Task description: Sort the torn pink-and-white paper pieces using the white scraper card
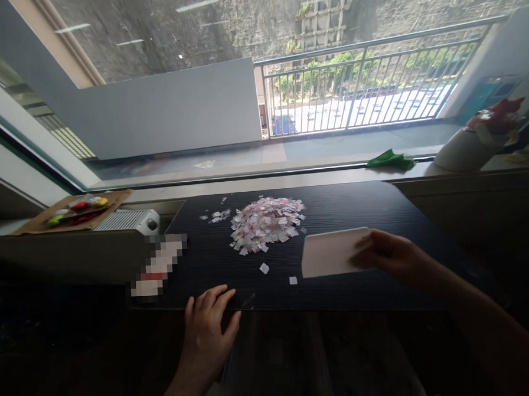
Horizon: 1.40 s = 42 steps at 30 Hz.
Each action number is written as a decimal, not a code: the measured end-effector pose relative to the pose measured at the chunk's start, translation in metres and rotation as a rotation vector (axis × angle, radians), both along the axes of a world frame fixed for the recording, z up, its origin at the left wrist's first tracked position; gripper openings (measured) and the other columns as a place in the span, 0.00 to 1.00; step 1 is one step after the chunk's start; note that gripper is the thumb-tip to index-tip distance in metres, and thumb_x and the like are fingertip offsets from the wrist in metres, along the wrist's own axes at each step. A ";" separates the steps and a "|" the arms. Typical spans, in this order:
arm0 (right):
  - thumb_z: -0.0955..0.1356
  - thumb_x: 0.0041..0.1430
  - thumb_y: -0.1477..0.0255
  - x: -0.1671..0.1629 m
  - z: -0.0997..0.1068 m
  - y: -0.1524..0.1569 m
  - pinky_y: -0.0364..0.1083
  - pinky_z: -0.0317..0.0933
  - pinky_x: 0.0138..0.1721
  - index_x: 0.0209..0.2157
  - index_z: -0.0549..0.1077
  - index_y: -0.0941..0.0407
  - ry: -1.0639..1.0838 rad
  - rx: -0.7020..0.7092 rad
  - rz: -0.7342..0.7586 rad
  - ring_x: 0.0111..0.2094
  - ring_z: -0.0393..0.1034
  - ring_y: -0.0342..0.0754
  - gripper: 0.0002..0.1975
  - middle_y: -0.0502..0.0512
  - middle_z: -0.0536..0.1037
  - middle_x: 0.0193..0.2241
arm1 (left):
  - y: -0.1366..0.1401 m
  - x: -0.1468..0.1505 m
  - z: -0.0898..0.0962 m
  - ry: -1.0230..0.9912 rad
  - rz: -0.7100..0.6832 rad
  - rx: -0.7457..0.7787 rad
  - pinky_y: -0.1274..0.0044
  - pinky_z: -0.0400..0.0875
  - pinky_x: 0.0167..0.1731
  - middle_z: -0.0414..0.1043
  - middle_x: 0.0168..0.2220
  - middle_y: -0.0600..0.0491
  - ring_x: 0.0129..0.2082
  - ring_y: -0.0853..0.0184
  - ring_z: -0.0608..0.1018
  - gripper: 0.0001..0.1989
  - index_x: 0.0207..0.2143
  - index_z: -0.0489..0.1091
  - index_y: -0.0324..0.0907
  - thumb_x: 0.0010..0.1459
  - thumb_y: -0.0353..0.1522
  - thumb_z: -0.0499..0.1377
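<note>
A heap of small pink and white paper pieces lies on the dark table. Two single pieces rest nearer to me, a white square and another white scrap. My right hand is closed on one end of a flat, pale rectangular sheet or card, held just right of the heap; its exact kind does not show. My left hand rests at the table's near edge, fingers spread, with nothing in it.
A few stray pieces lie left of the heap. At the table's left side is a pixelated item. The window sill bears a green cloth-like item, a white object with a reddish top, and a brown board near a white heater.
</note>
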State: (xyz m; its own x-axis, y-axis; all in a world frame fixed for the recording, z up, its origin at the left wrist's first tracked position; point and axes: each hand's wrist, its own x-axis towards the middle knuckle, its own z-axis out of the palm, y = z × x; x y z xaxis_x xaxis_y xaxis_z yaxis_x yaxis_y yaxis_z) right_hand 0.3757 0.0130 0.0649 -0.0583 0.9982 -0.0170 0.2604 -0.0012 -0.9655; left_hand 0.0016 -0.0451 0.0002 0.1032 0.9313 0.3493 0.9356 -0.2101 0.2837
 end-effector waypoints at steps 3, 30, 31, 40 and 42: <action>0.71 0.48 0.64 -0.044 -0.006 0.025 0.47 0.69 0.35 0.31 0.72 0.54 0.004 0.058 0.129 0.32 0.75 0.49 0.10 0.51 0.78 0.28 | -0.001 0.000 0.000 -0.005 -0.017 -0.020 0.52 0.53 0.57 0.72 0.49 0.48 0.51 0.57 0.71 0.15 0.48 0.69 0.48 0.58 0.34 0.53; 0.69 0.50 0.71 -0.106 -0.017 0.079 0.50 0.68 0.42 0.32 0.72 0.56 0.017 0.162 0.330 0.37 0.74 0.49 0.06 0.52 0.78 0.31 | -0.005 0.010 0.005 -0.095 0.022 -0.043 0.51 0.50 0.58 0.70 0.50 0.48 0.52 0.57 0.70 0.16 0.48 0.69 0.48 0.57 0.30 0.53; 0.69 0.50 0.70 -0.104 -0.018 0.079 0.50 0.68 0.42 0.31 0.72 0.56 0.012 0.156 0.337 0.36 0.74 0.49 0.06 0.51 0.78 0.30 | -0.005 0.010 0.005 -0.090 0.022 -0.041 0.51 0.50 0.58 0.70 0.50 0.48 0.52 0.57 0.70 0.16 0.48 0.69 0.48 0.57 0.30 0.53; 0.72 0.46 0.54 -0.024 -0.018 0.052 0.49 0.68 0.39 0.32 0.73 0.56 -0.105 -0.007 0.321 0.33 0.74 0.50 0.20 0.52 0.79 0.28 | -0.002 -0.002 0.001 0.003 -0.027 -0.090 0.50 0.55 0.56 0.70 0.51 0.49 0.52 0.57 0.71 0.17 0.50 0.68 0.49 0.58 0.33 0.53; 0.72 0.44 0.51 0.001 -0.012 0.042 0.50 0.69 0.39 0.31 0.74 0.55 -0.153 -0.036 0.282 0.33 0.74 0.51 0.22 0.53 0.79 0.27 | -0.001 -0.004 -0.001 0.015 -0.031 -0.084 0.50 0.55 0.56 0.70 0.51 0.48 0.52 0.56 0.71 0.17 0.50 0.68 0.49 0.58 0.34 0.53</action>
State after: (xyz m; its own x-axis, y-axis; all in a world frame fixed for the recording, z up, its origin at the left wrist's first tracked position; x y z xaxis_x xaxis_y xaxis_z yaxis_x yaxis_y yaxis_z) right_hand 0.3767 0.0545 0.0525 -0.3268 0.9416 -0.0815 0.3976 0.0587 -0.9157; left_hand -0.0021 -0.0464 -0.0009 0.1367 0.9534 0.2688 0.9333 -0.2150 0.2878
